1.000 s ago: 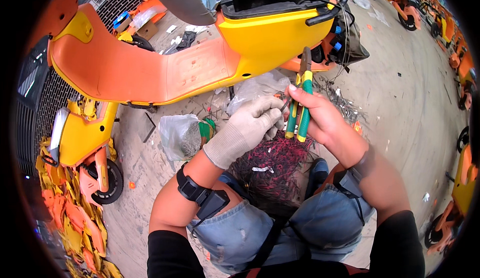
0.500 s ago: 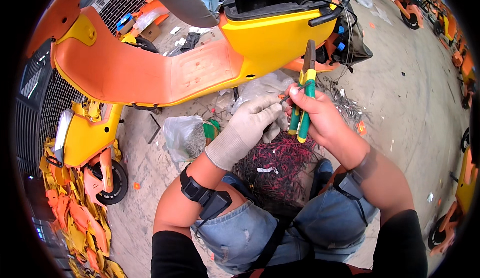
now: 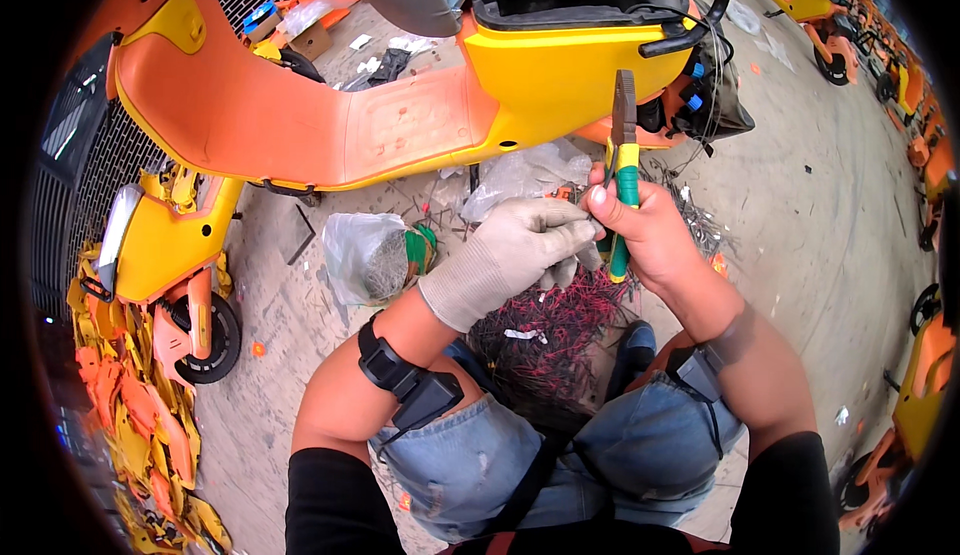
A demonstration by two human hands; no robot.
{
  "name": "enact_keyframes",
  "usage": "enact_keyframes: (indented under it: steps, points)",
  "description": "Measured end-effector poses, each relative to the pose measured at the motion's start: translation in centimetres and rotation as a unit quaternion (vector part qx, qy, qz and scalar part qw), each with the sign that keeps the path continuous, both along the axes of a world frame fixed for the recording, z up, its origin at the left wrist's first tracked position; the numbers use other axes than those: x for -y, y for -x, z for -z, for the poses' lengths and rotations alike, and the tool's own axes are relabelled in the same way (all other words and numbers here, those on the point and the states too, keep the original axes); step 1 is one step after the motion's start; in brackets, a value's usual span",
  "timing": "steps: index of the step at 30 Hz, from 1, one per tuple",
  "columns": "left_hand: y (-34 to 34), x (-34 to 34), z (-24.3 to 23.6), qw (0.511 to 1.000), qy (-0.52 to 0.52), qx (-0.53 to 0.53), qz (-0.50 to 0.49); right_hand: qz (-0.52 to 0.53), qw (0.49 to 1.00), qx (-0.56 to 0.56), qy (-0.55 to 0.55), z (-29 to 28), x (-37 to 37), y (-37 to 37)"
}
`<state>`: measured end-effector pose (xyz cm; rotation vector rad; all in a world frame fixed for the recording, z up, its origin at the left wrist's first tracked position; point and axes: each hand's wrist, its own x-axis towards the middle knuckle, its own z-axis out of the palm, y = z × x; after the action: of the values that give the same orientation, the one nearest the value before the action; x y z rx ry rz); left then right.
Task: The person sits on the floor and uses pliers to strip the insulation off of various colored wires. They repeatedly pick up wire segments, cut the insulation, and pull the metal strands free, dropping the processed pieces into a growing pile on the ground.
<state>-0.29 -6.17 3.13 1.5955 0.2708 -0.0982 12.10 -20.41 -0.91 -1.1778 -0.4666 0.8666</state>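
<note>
Head camera feeding my remote screen: the bare right hand is clamped on a pair of pliers with green-and-yellow grips, near mid-frame, their metal head pointing to 12 o'clock. At its 9 o'clock I have the left hand, in a pale knitted glove, thumb and fingers drawn together just beside the right thumb (whether anything sits in that pinch, I can't tell from this far off). Below both, toward 6 o'clock, I see a heap of dark and pink strands on the floor. A clear plastic bag lies at the left hand's 9 o'clock. Toward 11 o'clock stands a yellow-and-orange scooter; loose panels pile up at 8 o'clock.
</note>
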Motion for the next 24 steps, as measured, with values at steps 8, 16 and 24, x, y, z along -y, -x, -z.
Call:
enact_keyframes:
  steps: [8, 16, 24]
  points:
    - [-0.3, 0.9, 1.4, 0.907, -0.393, 0.14, -0.053, 0.09, 0.995, 0.032, 0.041, -0.3, -0.7, 1.2]
    - [-0.5, 2.7, 2.1, 0.726, -0.657, 0.193, -0.059, 0.115, 0.991, -0.016, 0.071, -0.8, -0.8, 1.1]
    - [-0.9, 2.7, 2.0, 0.846, -0.515, 0.122, -0.06, 0.103, 0.993, -0.03, 0.042, -0.5, -0.3, 0.5]
